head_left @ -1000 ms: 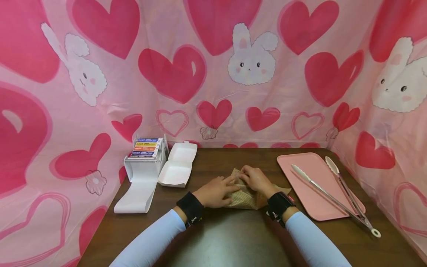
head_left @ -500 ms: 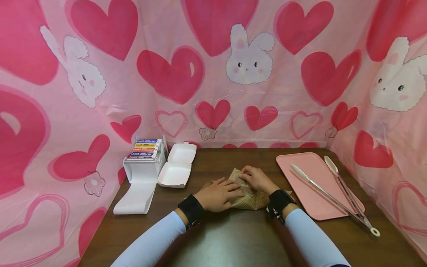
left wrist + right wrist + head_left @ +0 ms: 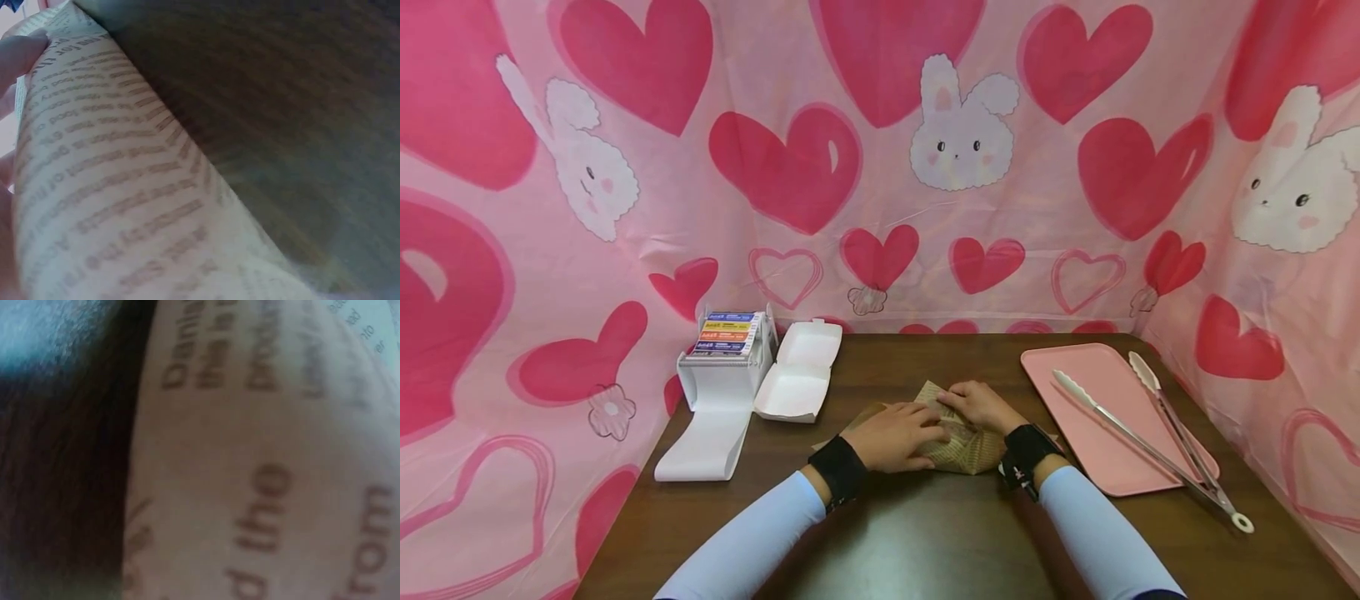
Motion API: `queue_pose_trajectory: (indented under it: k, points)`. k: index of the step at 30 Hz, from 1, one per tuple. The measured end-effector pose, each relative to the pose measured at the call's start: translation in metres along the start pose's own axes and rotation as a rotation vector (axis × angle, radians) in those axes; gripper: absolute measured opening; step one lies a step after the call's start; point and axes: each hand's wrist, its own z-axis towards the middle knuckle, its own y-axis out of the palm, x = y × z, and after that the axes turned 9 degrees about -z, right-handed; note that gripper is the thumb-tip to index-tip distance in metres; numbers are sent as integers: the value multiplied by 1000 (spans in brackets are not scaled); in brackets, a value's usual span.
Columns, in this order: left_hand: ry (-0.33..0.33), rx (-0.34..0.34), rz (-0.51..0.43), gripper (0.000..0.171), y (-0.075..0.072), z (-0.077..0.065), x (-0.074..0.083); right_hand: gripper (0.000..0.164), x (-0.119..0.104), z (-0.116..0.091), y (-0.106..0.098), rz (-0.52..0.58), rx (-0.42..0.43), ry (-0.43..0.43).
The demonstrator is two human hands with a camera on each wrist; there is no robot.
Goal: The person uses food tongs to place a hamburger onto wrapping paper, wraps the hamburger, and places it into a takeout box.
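A brown wrapping paper (image 3: pixel 968 452) printed with newspaper-like text lies folded into a bundle on the table; whatever it wraps is hidden. My left hand (image 3: pixel 891 437) rests on the bundle's left side, its fingers stretched across the paper. On the far right part, my right hand (image 3: pixel 987 407) bends its fingers and pinches a fold of the paper. The left wrist view has the printed paper (image 3: pixel 112 162) curving up beside the fingers (image 3: pixel 22 59). Close and blurred, the paper (image 3: pixel 262 431) fills most of the right wrist view, with no hand visible there.
Back left stand a white dispenser (image 3: pixel 727 350) of coloured boxes with a paper strip hanging out and an open white clamshell box (image 3: pixel 799 371). At the right, metal tongs (image 3: pixel 1138 433) lie over a pink tray (image 3: pixel 1097 454). Pink hanging cloth (image 3: pixel 880 183) encloses the table (image 3: pixel 895 542).
My left hand moves from the paper's near left edge further onto it, then stays pressed there. My right hand lowers slightly at the fold. A paper corner shows left of the left hand.
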Motion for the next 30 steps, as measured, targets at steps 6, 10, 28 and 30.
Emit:
queue_pose_trajectory:
  k: [6,10,28,30]
  points:
    - [10,-3,49,48,-1,1,-2,36,4,2,4,-53,34,-31]
    - [30,-10,31,47,-1,0,-3,34,9,3,9,-84,53,-52]
    - [-21,-31,-120,59,2,-6,-7,35,7,-3,5,-156,-13,-169]
    - [-21,-28,-128,59,4,-7,-8,40,5,-6,2,-147,-76,-156]
